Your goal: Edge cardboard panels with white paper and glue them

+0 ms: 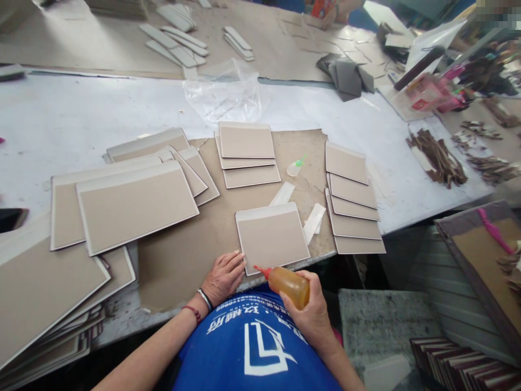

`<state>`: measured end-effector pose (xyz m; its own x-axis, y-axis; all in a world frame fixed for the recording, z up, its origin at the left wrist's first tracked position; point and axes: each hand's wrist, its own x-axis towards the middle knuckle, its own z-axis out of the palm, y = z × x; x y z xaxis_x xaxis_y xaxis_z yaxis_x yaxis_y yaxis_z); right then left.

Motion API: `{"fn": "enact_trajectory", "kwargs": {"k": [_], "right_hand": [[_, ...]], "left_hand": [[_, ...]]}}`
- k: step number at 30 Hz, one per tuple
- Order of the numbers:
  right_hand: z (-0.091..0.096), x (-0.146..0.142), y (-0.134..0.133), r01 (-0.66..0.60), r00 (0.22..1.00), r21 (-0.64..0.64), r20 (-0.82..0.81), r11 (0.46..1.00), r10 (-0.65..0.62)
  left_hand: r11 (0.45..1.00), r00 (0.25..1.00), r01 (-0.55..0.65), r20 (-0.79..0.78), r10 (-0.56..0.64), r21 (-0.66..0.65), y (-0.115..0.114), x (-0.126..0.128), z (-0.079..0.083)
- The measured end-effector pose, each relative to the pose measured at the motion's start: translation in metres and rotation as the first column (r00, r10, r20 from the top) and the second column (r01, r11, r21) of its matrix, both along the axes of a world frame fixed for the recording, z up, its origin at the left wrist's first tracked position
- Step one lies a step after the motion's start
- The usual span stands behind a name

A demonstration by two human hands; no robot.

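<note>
My right hand (313, 312) is wrapped round an amber glue bottle (290, 284) with a red nozzle, its tip pointing at the near edge of a tan card panel (272, 237) with a white strip along its top. My left hand (223, 276) lies flat with fingers stretched out, fingertips resting on the panel's near left corner. The panel sits on a brown cardboard sheet (183, 255) at the table's front edge. Two white paper strips (313, 222) lie just beyond the panel.
Large tan panels (134, 203) are stacked to the left, smaller ones (247, 153) ahead and a fanned row (352, 203) to the right. A small clear bottle (293, 168) with a green tip, a plastic bag (223, 95) and brown scraps (437, 160) lie farther off.
</note>
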<state>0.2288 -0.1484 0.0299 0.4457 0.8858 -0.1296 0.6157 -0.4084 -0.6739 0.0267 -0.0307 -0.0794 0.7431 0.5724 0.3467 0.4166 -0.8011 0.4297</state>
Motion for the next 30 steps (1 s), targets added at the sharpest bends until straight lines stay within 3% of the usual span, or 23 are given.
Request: {"fn": "enact_trajectory", "kwargs": {"k": [5,18,30], "right_hand": [[-0.002,0.001,-0.001,0.015,1.0,0.009,-0.005,1.0,-0.015],[-0.005,0.03,-0.011,0.208,0.971,0.055,0.107,0.977,-0.212],[-0.008,0.062,-0.021,0.384,0.902,0.121,0.164,0.915,-0.4]], "left_hand": [[1.0,1.0,-0.01,0.014,0.01,-0.002,0.0,0.0,0.0],[1.0,1.0,-0.001,0.014,0.001,-0.027,0.001,-0.002,-0.002],[1.0,0.999,0.014,0.028,-0.014,0.008,0.002,-0.002,-0.004]]}}
